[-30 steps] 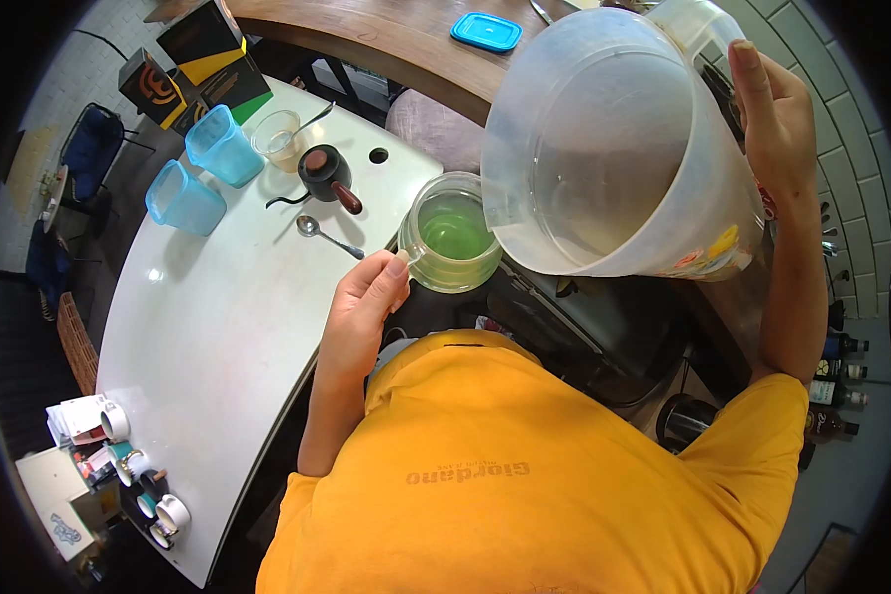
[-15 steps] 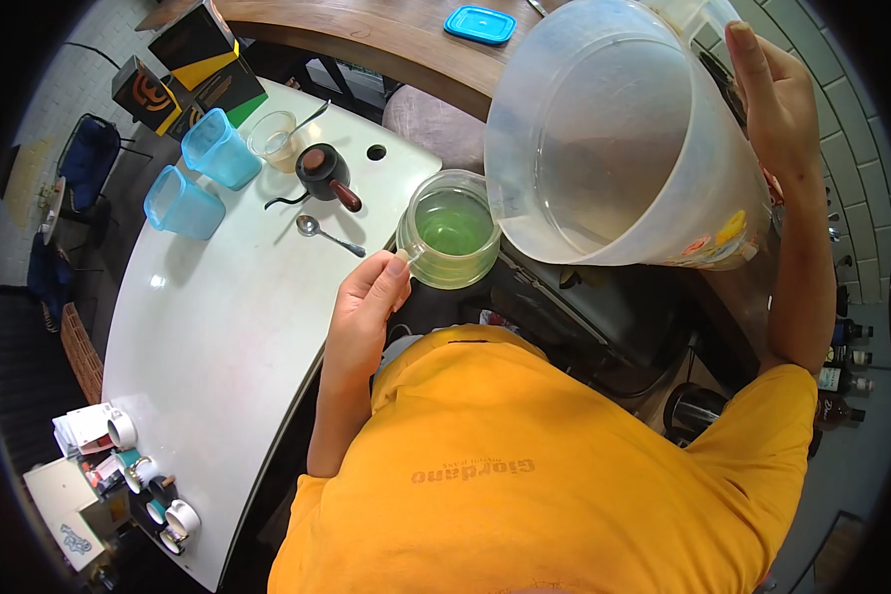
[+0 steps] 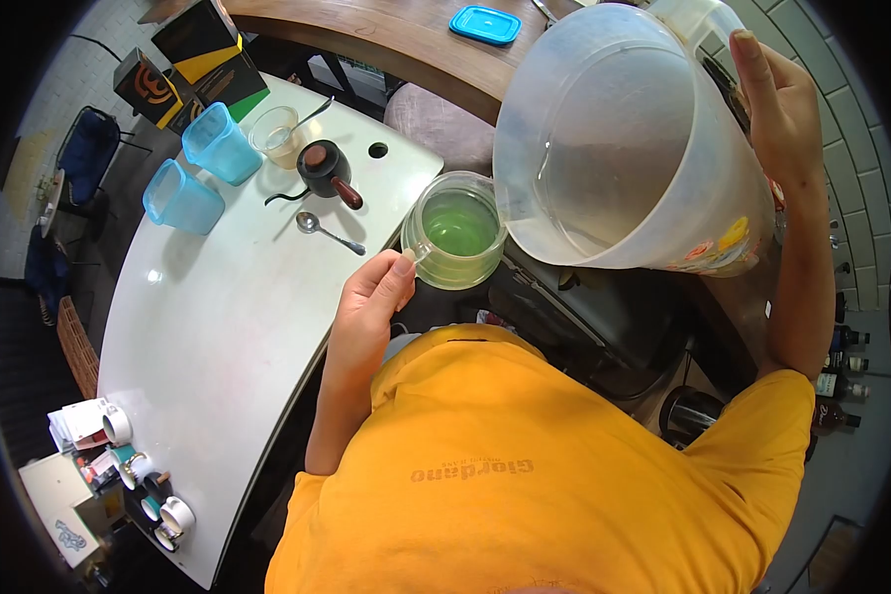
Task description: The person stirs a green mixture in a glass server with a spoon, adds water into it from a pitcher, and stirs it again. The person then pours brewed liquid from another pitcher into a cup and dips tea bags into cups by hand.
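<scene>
My left hand (image 3: 374, 295) is closed on the handle of a clear glass jug (image 3: 455, 233) with pale green liquid inside. A large translucent plastic pitcher (image 3: 614, 139) with a flower print tilts toward the jug, its rim against or just beside the jug's right edge. My right hand (image 3: 777, 109) is wrapped round the pitcher's handle at the upper right. Inside, the pitcher shows no clear sign of liquid. Left of the jug, a black kettle (image 3: 319, 166) with a wooden handle and a spoon (image 3: 327, 232) rest on the white table (image 3: 218, 327).
Two blue containers (image 3: 218, 147) and a clear cup (image 3: 275, 141) with a spoon stand at the table's far end, near black boxes (image 3: 208, 59). A blue lid (image 3: 485, 25) lies on the wooden counter (image 3: 386, 35). Several cups (image 3: 175, 515) are at the lower left.
The pitcher has shifted slightly right relative to the first frame, and both hands keep their holds. The view has moved a little.
</scene>
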A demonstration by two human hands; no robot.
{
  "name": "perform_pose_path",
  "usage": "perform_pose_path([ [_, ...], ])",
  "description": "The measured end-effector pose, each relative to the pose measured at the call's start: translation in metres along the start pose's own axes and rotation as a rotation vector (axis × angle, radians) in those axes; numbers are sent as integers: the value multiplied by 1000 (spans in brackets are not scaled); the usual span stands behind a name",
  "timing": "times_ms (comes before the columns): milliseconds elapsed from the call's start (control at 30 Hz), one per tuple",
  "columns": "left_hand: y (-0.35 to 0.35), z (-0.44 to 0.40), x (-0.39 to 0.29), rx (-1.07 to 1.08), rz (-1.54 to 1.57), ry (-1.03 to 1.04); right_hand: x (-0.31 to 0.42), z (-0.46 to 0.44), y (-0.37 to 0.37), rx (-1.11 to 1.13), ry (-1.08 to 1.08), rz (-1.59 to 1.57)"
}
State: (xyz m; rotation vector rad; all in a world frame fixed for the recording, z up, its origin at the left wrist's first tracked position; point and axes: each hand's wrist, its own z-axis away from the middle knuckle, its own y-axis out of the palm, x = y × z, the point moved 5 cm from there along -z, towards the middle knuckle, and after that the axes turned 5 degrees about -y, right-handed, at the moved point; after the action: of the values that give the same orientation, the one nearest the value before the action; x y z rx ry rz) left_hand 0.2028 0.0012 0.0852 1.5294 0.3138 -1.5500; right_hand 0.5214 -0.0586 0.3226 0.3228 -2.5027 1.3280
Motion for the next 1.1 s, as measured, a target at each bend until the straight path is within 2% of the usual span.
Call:
perform_pose_path([
  [1100, 2, -8, 1, 24, 11, 6, -7, -6, 1, 10, 23, 16],
])
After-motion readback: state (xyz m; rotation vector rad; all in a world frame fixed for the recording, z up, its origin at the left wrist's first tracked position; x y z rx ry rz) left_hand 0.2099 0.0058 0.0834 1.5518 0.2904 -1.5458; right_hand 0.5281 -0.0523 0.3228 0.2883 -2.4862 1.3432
